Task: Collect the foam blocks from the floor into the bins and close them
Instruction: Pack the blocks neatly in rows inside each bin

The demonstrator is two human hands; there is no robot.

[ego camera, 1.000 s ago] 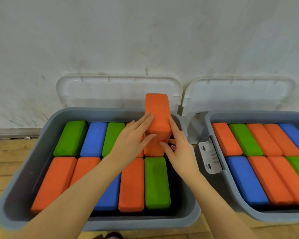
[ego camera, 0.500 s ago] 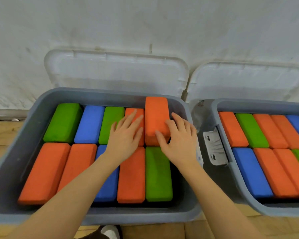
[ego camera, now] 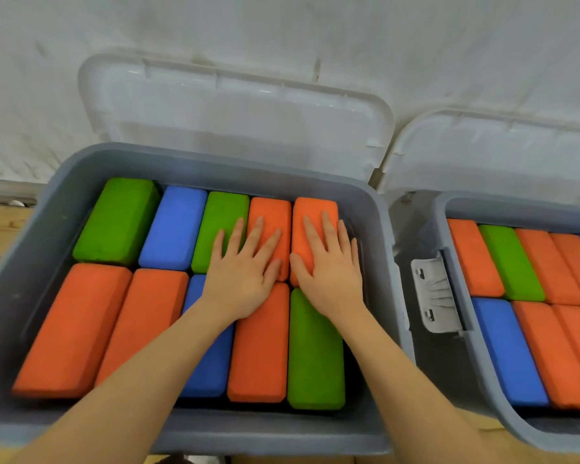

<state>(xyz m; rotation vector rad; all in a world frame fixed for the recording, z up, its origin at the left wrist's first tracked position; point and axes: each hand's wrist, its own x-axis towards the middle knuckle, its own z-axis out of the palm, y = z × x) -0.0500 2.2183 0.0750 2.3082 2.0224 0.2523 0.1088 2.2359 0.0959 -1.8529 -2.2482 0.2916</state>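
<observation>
Both our hands, left (ego camera: 245, 272) and right (ego camera: 329, 272), lie flat, fingers straight, on orange blocks (ego camera: 312, 212); light, soft foam, best gripped by its long sides.

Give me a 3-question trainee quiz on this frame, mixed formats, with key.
1. True or false: the lid of the left bin is shut over the blocks.
2. Multiple choice: the right hand presses flat on a block of which colour? A blue, B orange, C green.
3. Fill in: the back row of the left bin holds ___ blocks.

Key:
1. False; the lid stands open against the wall.
2. B; it lies on the rightmost orange block of the back row, while the left hand lies flat on the next orange block.
3. Five.
</observation>
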